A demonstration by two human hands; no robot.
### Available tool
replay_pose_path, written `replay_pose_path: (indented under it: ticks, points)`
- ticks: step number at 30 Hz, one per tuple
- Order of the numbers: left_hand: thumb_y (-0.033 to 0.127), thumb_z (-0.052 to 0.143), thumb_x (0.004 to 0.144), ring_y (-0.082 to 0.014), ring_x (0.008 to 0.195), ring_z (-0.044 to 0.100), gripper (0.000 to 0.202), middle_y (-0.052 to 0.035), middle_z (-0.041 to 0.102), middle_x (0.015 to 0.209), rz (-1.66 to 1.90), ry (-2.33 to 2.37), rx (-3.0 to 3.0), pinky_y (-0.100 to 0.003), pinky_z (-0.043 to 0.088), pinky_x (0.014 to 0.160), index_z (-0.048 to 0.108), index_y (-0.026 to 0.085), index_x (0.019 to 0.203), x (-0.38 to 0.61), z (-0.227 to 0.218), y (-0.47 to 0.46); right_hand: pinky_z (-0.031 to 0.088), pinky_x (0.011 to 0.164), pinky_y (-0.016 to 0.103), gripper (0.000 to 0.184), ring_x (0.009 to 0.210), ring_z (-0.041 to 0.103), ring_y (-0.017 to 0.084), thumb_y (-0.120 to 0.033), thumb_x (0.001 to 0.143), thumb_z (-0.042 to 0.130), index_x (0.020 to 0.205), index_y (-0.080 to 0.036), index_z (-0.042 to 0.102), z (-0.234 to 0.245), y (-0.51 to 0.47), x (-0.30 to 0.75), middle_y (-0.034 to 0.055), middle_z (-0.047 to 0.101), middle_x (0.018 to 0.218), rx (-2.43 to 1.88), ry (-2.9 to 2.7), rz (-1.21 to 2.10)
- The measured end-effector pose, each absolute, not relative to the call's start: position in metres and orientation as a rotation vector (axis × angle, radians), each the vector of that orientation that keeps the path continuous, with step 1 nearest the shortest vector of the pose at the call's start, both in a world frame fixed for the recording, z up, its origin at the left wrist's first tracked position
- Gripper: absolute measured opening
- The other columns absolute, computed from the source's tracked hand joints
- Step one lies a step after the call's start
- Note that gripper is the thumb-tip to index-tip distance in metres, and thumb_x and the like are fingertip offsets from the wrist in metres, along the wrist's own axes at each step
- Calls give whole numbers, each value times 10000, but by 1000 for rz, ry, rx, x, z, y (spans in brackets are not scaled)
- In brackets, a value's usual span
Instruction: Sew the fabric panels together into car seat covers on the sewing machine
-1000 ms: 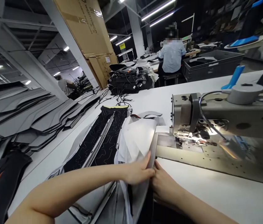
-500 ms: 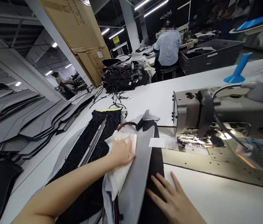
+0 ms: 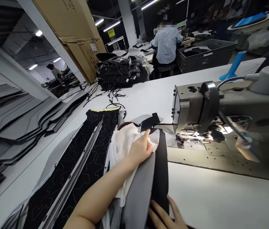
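Observation:
My left hand (image 3: 139, 151) is over the upper part of a grey panel (image 3: 140, 184), with forefinger and thumb on a small white label (image 3: 151, 142) that has dark marks. Some of the grip is hidden behind my fingers. White cloth (image 3: 123, 140) lies bunched under my left wrist. A black strip (image 3: 161, 171) runs along the panel's right edge. At the bottom, my right hand (image 3: 166, 214) lies flat with fingers apart on this strip and the panel's edge. Left of the white cloth lies a black quilted piece (image 3: 81, 159) with a long zipper-like seam.
A sewing machine (image 3: 203, 111) with its lamp lit stands to the right on the white table (image 3: 220, 194). Behind are a pile of black pieces (image 3: 122, 74), a cardboard box (image 3: 69, 25) and a seated person (image 3: 166, 44). Stacked grey panels (image 3: 17, 117) lie at left.
My left hand has moved from the white cloth up and right to the label, which lay beside the machine's needle area. My right hand has slid down toward the bottom edge.

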State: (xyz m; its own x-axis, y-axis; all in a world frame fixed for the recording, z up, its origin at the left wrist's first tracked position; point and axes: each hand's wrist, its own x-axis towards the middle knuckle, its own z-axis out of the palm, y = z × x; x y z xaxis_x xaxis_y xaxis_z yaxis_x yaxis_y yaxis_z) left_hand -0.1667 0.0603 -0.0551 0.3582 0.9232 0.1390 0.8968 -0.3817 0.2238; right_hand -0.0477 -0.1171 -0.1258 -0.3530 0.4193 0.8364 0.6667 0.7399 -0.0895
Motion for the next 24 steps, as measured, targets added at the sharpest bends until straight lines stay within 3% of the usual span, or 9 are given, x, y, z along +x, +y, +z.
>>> replay_pose_path:
  ticks: [3,6,9,13,17,20,22,24]
  points:
    - [150,348,882,-250,1191,462,555,-88,486,1334,332,1735,2587,-439,387,966,259,225,1425,-177,-58,69,214,1064,469,268,993,562,207,-328,869,495,1104,-272,612,-104,-95,-24,66,654,1088,-876,-2186,-195]
    - [244,367,922,-281,1257,364,455,-57,450,1364,205,1611,2750,-510,298,1013,375,278,1376,-178,-60,71,168,1059,523,335,1144,490,280,-396,802,570,1111,-268,597,-91,-82,-11,96,582,1229,-897,-2368,-88]
    - [356,410,923,-244,1090,463,424,-57,529,1201,247,1586,2747,-412,384,924,448,283,1339,-169,-57,70,69,1060,609,245,1192,447,309,-393,836,558,1050,-286,612,-98,-93,-22,55,620,1149,-810,-2295,-185]
    - [429,477,888,-220,956,473,448,-52,547,1022,294,1509,2763,-355,403,863,497,286,1312,-146,-53,64,85,1056,646,89,1095,507,267,-339,852,573,889,-288,636,-119,-121,-44,-15,644,947,-743,-2069,-283]
    - [406,454,901,-236,1084,435,415,-46,525,1220,261,1292,2855,-376,374,908,508,282,1294,-117,-57,52,72,1065,650,88,1007,541,219,-244,842,561,796,-276,628,-120,-124,-28,-39,622,798,-728,-2015,-208]
    - [373,412,927,-218,1144,418,387,-33,465,1331,250,1217,2879,-372,363,922,493,287,1295,-101,-58,48,65,1061,650,96,1120,491,288,-302,810,584,865,-251,645,-106,-111,1,48,642,1002,-912,-2163,-119]
    - [358,424,920,-223,1084,455,368,-44,503,1272,226,1289,2858,-373,381,884,519,291,1270,-93,-57,48,56,1067,637,197,1196,428,340,-334,783,614,945,-228,651,-99,-106,13,104,605,1140,-1024,-2251,-119]
    - [335,438,910,-228,990,484,337,-61,556,1141,196,1381,2820,-362,402,826,572,287,1215,-88,-55,48,65,1072,630,213,1193,428,346,-327,793,602,975,-229,654,-98,-107,14,97,618,1110,-999,-2258,-142]
